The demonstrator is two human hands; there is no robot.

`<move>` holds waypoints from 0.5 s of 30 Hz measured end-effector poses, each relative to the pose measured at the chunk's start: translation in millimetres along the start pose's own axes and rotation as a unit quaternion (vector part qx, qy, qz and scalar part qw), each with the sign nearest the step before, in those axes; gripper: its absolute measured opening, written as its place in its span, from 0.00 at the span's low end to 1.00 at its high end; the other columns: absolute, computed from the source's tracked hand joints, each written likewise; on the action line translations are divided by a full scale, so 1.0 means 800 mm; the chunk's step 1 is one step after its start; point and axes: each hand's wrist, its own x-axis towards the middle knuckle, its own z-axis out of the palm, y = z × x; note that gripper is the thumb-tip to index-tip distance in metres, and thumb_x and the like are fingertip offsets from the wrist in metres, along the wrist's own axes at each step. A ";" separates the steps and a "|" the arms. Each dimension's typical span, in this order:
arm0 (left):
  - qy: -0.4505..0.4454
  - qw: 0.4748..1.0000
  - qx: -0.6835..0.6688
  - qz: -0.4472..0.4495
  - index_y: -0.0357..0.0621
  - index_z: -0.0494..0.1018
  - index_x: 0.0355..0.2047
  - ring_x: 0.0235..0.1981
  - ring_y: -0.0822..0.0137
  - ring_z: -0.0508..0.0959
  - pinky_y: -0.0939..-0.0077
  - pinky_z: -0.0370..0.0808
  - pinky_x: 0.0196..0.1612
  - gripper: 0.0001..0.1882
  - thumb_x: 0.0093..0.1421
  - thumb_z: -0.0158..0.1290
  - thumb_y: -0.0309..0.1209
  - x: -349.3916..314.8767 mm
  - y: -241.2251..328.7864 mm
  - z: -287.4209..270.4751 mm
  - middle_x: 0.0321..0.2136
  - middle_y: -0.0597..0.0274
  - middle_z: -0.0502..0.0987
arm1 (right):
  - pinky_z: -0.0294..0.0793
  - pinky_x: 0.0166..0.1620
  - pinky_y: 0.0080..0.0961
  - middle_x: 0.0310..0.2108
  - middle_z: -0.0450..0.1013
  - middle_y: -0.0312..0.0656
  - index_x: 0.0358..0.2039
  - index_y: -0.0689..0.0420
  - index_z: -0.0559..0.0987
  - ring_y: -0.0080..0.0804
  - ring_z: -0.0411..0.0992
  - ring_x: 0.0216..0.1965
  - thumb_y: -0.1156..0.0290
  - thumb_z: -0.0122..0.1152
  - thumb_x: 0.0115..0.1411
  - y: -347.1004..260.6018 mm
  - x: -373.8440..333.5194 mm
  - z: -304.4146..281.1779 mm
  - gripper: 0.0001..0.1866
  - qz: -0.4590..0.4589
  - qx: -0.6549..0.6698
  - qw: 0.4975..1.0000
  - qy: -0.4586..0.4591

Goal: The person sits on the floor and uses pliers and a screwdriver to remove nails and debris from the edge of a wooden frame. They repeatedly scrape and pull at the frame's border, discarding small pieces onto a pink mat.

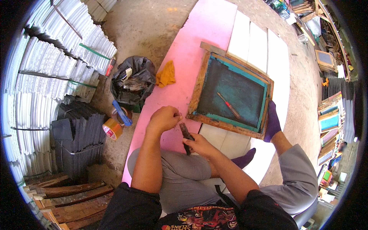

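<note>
My right hand [200,145] is wrapped round a short dark hand tool [184,132] with a worn, brownish flat end that points away from me; its exact kind does not show. Close to that end, my left hand [164,118] has its fingers pinched together. Whatever they hold, if anything, is too small to name. Just beyond both hands lies a wooden screen-printing frame [196,90] with dark mesh edged in teal. On the mesh rests a slim tool with a red handle [232,109] and a thin shaft.
The frame lies across a pink board [207,23] and white panels [257,42]. A yellow-orange cloth [166,74] sits near a black bag-lined bin [132,94]. Tape rolls [112,128], dark stacked sheets [82,132] and tall white stacks [42,88] stand to the left. More frames [329,122] line the right.
</note>
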 end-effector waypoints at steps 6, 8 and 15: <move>-0.007 0.999 -0.029 -0.023 0.39 0.82 0.32 0.29 0.56 0.84 0.59 0.77 0.37 0.15 0.61 0.57 0.41 0.001 0.012 0.001 0.24 0.54 0.82 | 0.77 0.35 0.27 0.33 0.76 0.36 0.44 0.59 0.77 0.26 0.76 0.33 0.56 0.56 0.68 -0.021 -0.041 -0.050 0.18 0.068 -0.047 0.995 0.064; 0.009 1.000 -0.007 -0.014 0.39 0.81 0.31 0.28 0.57 0.83 0.60 0.77 0.36 0.16 0.61 0.57 0.41 0.000 0.016 0.000 0.24 0.54 0.83 | 0.77 0.31 0.28 0.30 0.75 0.37 0.43 0.61 0.77 0.28 0.75 0.31 0.55 0.57 0.67 -0.039 -0.045 -0.071 0.19 0.108 -0.070 0.990 0.057; 0.005 0.999 -0.045 -0.019 0.38 0.81 0.33 0.27 0.55 0.84 0.59 0.77 0.36 0.16 0.62 0.57 0.41 -0.001 0.013 -0.002 0.24 0.50 0.82 | 0.81 0.31 0.32 0.30 0.76 0.43 0.46 0.64 0.76 0.33 0.77 0.32 0.55 0.59 0.64 -0.119 -0.047 -0.104 0.23 0.124 -0.250 0.960 -0.022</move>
